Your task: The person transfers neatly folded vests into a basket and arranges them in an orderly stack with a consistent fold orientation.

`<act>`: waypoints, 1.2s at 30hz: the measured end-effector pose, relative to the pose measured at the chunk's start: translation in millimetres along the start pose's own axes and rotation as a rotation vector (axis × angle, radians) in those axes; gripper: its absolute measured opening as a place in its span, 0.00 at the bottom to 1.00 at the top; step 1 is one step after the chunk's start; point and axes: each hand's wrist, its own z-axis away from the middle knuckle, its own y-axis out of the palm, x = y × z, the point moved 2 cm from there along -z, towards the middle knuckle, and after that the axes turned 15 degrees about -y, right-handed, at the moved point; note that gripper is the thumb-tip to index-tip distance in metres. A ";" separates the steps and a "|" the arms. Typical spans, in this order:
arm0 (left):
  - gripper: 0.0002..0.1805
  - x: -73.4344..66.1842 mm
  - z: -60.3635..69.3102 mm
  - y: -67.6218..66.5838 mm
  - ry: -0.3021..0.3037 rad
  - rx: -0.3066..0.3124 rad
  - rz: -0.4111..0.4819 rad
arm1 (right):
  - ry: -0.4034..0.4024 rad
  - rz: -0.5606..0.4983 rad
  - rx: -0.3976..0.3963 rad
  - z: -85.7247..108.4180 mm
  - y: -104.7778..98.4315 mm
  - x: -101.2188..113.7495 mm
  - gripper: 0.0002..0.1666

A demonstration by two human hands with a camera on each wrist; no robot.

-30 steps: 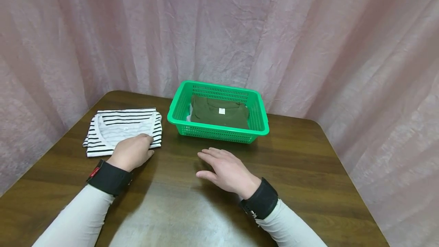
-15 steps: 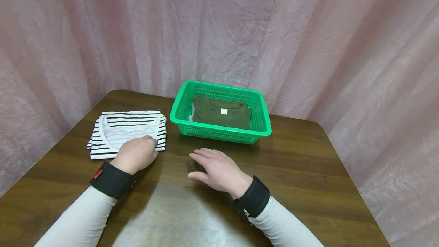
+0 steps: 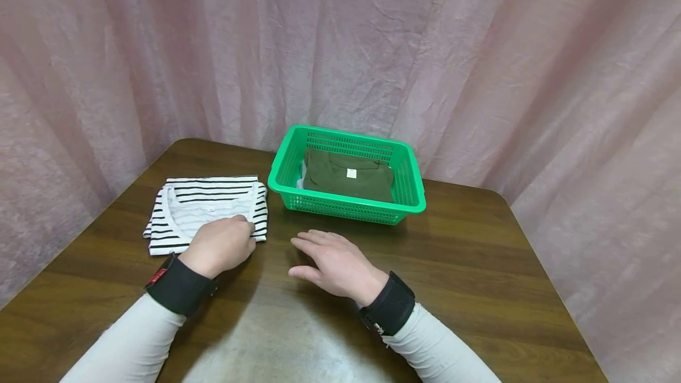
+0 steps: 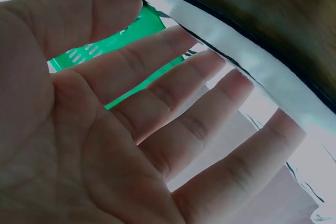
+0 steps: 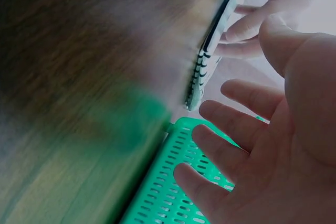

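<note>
Lightly wrinkled white sleeves (image 3: 438, 347) meet broad black wristbands (image 3: 181, 286) — the left marked with a red label (image 3: 158, 276), the right showing a small shiny fitting (image 3: 378, 328).

A: Logged at the left hand (image 3: 220, 244)?
B: Folded shirt (image 3: 213, 197), white with thin black stripes, lying flat; layers slightly offset at the end farthest from the right hand (image 3: 337, 268).
A: Neckline?
B: Facing up, wide, white-bordered, with a small pale mark inside, just beyond the left hand.
A: Contact?
B: Touched by the left fingertips (image 4: 236, 85); partly covered by that hand, apart from the right.
</note>
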 end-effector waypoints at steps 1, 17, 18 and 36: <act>0.04 -1.5 0.9 0.0 0.000 -0.004 -0.002 | -0.001 0.000 -0.001 0.3 -0.4 -0.1 0.39; 0.04 -22.4 14.1 -2.1 0.068 -0.012 -0.041 | 0.022 0.002 -0.004 14.9 -3.3 -2.8 0.39; 0.05 -22.8 15.9 -2.0 0.075 -0.014 -0.043 | 0.024 -0.003 -0.006 16.2 -3.2 -2.8 0.39; 0.09 -40.3 33.2 -4.9 0.131 0.075 -0.077 | 0.056 -0.040 -0.051 32.9 -3.0 -6.0 0.37</act>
